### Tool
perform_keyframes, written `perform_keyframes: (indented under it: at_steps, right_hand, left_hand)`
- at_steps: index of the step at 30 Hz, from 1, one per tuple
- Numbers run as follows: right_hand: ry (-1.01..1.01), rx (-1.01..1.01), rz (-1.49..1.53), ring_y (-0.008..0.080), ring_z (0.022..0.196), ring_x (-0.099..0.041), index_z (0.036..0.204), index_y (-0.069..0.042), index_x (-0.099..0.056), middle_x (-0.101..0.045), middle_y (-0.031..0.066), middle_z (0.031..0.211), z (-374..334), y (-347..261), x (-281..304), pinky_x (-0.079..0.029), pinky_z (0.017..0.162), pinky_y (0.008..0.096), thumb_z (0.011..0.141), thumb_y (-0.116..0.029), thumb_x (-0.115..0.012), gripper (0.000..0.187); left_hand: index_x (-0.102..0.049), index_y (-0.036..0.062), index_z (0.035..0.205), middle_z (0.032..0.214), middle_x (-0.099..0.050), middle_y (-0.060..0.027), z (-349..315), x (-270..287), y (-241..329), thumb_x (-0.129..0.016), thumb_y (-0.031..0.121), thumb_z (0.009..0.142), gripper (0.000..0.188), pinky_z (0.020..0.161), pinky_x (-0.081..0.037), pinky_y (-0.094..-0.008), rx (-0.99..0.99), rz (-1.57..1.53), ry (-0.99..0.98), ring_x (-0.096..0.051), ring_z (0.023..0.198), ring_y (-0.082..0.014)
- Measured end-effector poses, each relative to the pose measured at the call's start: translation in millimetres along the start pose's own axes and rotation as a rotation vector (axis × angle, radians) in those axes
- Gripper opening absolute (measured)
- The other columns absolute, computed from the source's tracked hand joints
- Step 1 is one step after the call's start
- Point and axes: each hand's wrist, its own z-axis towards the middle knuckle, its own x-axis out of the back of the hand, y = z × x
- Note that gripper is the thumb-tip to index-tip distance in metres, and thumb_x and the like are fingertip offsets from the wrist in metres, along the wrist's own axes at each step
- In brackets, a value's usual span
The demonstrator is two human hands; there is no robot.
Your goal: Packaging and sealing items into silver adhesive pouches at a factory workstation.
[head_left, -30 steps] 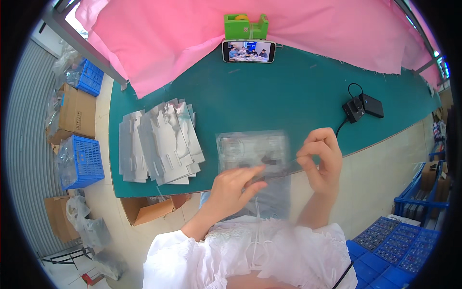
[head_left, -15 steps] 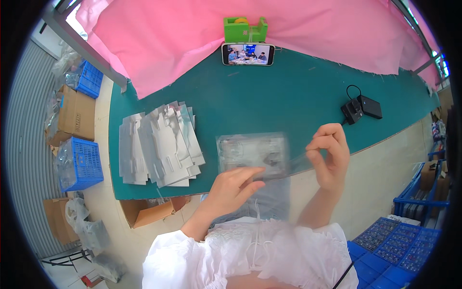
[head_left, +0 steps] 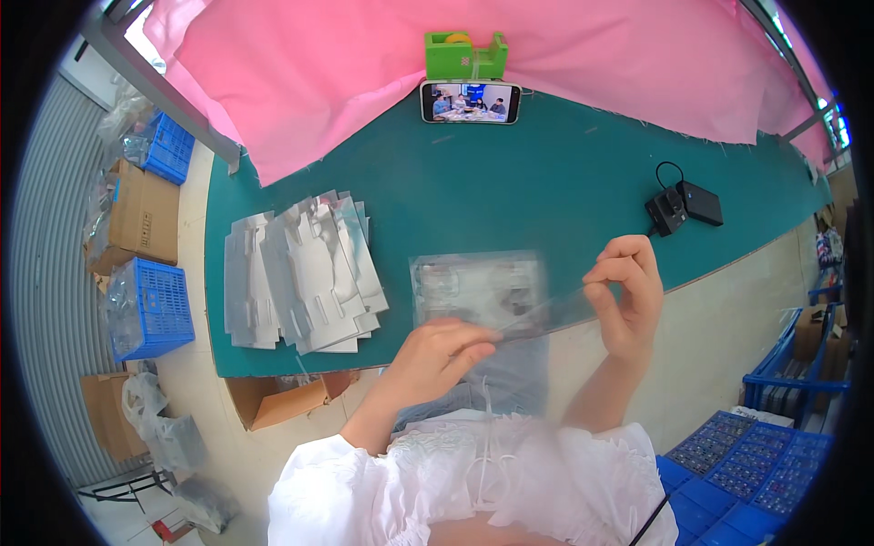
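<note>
We see the right hand [head_left: 626,293] with its thumb and forefinger brought together, clamped on one end of a strip of clear film [head_left: 569,312]; its other fingers are bent. The film runs leftward to the left hand [head_left: 439,357], which lies palm down with thumb and forefinger reaching to the near edge of a clear, flat packet [head_left: 475,284]. We cannot tell whether those two fingertips grip the film or only press on it. The packet lies on the green tabletop [head_left: 510,196], at its near edge, to the right of a pile of silvery-grey cut sheets [head_left: 319,273]. We find its contents blurred, and the film is so transparent that we cannot make out where it meets the packet. The left hand's remaining fingers are mostly hidden.
</note>
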Motion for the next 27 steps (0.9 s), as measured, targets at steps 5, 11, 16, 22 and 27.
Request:
perform_keyframes:
  at_steps: [5,11,16,22,27]
  right_hand:
    - [-0.004,-0.002,0.0,0.0159,0.08,-0.048,0.082,-0.001,-0.061,-0.048,0.0092,0.095,-2,-3,3,-0.042,0.066,0.0255,0.078,-0.004,-0.067,0.007]
    - [0.031,0.1,-0.011,0.0116,0.065,-0.049,0.082,0.0,-0.064,-0.051,0.0084,0.093,-2,2,5,-0.039,0.056,0.0226,0.081,-0.006,-0.071,0.009]
    - [0.005,-0.025,-0.007,0.0166,0.078,-0.049,0.081,-0.002,-0.061,-0.048,0.0085,0.094,-8,-5,4,-0.04,0.066,0.0256,0.077,-0.005,-0.068,0.008]
    - [-0.005,-0.02,0.014,0.0159,0.077,-0.048,0.08,-0.004,-0.062,-0.048,0.0079,0.093,-12,-6,7,-0.039,0.065,0.0254,0.078,-0.009,-0.07,0.01]
    - [-0.002,-0.036,0.018,0.0157,0.076,-0.048,0.08,-0.004,-0.061,-0.049,0.0071,0.092,-15,-9,6,-0.039,0.065,0.0258,0.079,-0.016,-0.072,0.016]
  left_hand:
    - [-0.067,0.0038,0.11,0.076,-0.063,-0.0101,-1,-1,-4,-0.063,0.014,0.086,0.027,0.066,-0.047,-0.0343,-0.118,-0.076,-0.056,-0.058,0.07,-0.0259]
    - [-0.064,0.0028,0.114,0.081,-0.061,-0.0111,-4,5,8,-0.062,0.016,0.087,0.03,0.069,-0.047,-0.0366,0.027,-0.074,-0.124,-0.058,0.075,-0.0284]
    - [-0.063,0.0024,0.113,0.084,-0.06,-0.0116,-5,1,1,-0.061,0.016,0.088,0.028,0.072,-0.045,-0.0366,-0.149,0.18,-0.03,-0.055,0.081,-0.0297]
    - [-0.061,0.0028,0.118,0.083,-0.059,-0.0097,-7,6,2,-0.06,0.014,0.088,0.032,0.074,-0.045,-0.036,-0.112,-0.05,-0.183,-0.055,0.081,-0.027]
    - [-0.06,0.0025,0.121,0.083,-0.059,-0.0079,-9,2,2,-0.062,0.013,0.087,0.036,0.074,-0.045,-0.0349,-0.023,-0.067,-0.1,-0.056,0.081,-0.0239]
